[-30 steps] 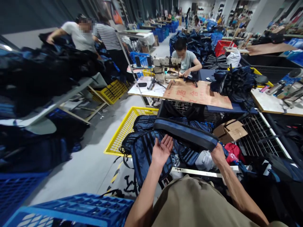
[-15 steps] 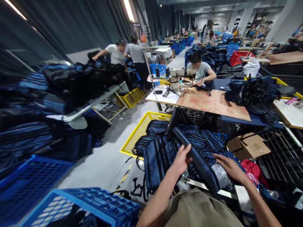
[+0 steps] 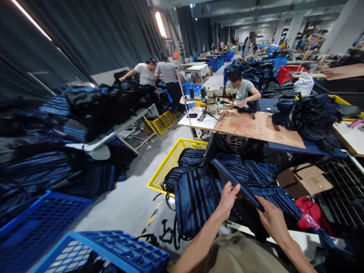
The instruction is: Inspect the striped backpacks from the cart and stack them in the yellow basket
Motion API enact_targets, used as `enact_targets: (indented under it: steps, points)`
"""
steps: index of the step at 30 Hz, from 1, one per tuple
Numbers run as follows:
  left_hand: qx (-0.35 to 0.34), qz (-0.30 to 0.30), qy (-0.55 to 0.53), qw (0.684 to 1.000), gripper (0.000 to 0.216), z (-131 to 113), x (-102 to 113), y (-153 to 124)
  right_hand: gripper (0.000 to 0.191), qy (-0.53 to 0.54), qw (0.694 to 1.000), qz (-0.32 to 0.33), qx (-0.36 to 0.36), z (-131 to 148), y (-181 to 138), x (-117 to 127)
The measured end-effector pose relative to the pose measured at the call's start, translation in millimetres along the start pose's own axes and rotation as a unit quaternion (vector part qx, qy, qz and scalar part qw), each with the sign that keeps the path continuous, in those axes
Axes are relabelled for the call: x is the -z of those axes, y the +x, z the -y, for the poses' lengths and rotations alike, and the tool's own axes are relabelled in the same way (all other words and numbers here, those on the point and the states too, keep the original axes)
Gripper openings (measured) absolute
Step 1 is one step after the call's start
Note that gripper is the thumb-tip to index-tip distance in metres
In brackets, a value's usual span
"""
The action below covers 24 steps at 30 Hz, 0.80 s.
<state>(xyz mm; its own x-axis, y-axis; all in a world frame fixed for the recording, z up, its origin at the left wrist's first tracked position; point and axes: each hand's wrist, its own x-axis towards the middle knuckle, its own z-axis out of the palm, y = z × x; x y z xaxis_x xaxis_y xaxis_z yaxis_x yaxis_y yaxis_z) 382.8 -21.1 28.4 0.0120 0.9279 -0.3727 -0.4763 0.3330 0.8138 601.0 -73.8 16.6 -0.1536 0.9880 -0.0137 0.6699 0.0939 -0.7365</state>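
My left hand point(image 3: 229, 198) pinches the near edge of a long, dark blue fabric bag piece point(image 3: 225, 173), thumb on top. At the piece's lower end my right hand point(image 3: 270, 217) grips it, its fingers partly hidden behind the fabric. The piece slants from upper left to lower right, with black material hanging beneath it. Just left of my left hand lies a blue backpack point(image 3: 196, 201) with black stripes. More blue striped bags point(image 3: 257, 172) are piled behind the held piece.
A yellow crate point(image 3: 162, 170) holds bags, and a blue crate point(image 3: 122, 246) stands at lower left. Ahead, a co-worker point(image 3: 241, 89) sits at a sewing machine point(image 3: 218, 99). An opened cardboard box point(image 3: 309, 180) and red bundle point(image 3: 311, 214) lie on the right.
My right hand, apart from the bag piece with fingers outstretched before, has closed on its lower end. My left hand keeps its hold, and the piece has turned. The view has shifted slightly.
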Motion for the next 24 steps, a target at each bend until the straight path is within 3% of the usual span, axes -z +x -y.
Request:
enact_targets:
  steps: [2,5,7,10,14,17,21,24]
  points:
    - [-0.011,-0.061,-0.030,0.998,0.070,-10,14,12,0.049,0.011,1.000,-0.004,0.026,-8,-14,4]
    - [-0.027,-0.096,-0.051,0.994,0.073,-26,26,25,0.048,0.058,0.998,0.021,0.014,-23,-38,7]
    - [-0.030,-0.093,-0.060,0.993,0.073,-30,20,23,0.058,0.100,0.993,0.061,-0.025,-30,-47,6]
    - [-0.025,-0.044,-0.060,0.997,0.067,-22,-11,5,0.069,0.160,0.979,0.090,-0.086,-25,-46,-2]
    - [-0.014,0.069,-0.023,0.997,0.056,-6,-53,-25,0.064,0.168,0.980,-0.036,-0.098,2,-20,-18]
    - [-0.020,0.115,0.044,0.992,0.059,-5,-65,-40,0.060,0.140,0.979,-0.129,-0.071,16,-1,-22]
    - [-0.004,0.201,0.164,0.966,0.071,-18,-55,-46,0.051,0.044,0.981,-0.183,-0.051,1,17,-1]
    - [0.032,0.209,0.239,0.948,0.078,-41,-15,-42,0.051,-0.054,0.967,-0.244,-0.044,-40,31,47]
